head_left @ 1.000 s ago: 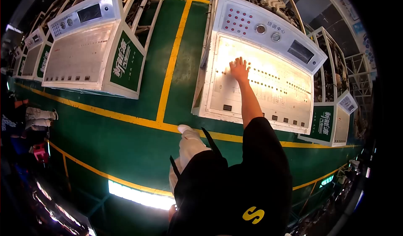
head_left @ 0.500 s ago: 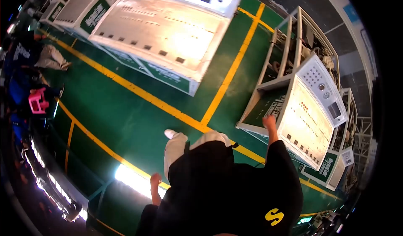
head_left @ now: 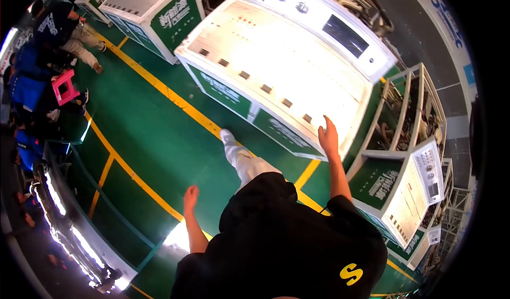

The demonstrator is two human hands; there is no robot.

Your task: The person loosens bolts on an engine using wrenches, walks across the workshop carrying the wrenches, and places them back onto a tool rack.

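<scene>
My right hand (head_left: 329,135) reaches forward with its fingers stretched out and apart, holding nothing. In the picture it overlaps the near right corner of a large white console (head_left: 276,49), which has small dark square sockets along its front edge. Whether the fingers touch the console top, I cannot tell. My left hand (head_left: 191,197) hangs low on the left above the green floor (head_left: 159,145), its fingers curled in with nothing visible in them. A screen (head_left: 345,35) and knobs sit on the console's upright back panel.
More consoles stand to the right (head_left: 406,192) and far left (head_left: 154,14). Yellow lines (head_left: 175,98) mark the floor. At left, a person (head_left: 56,25) stands near others in blue, a pink stool (head_left: 65,87) and a shiny metal frame (head_left: 69,230).
I have walked forward, so the large console is closer and the right-hand one lies farther right. My right hand has gone from curled to spread, and my left arm has swung forward.
</scene>
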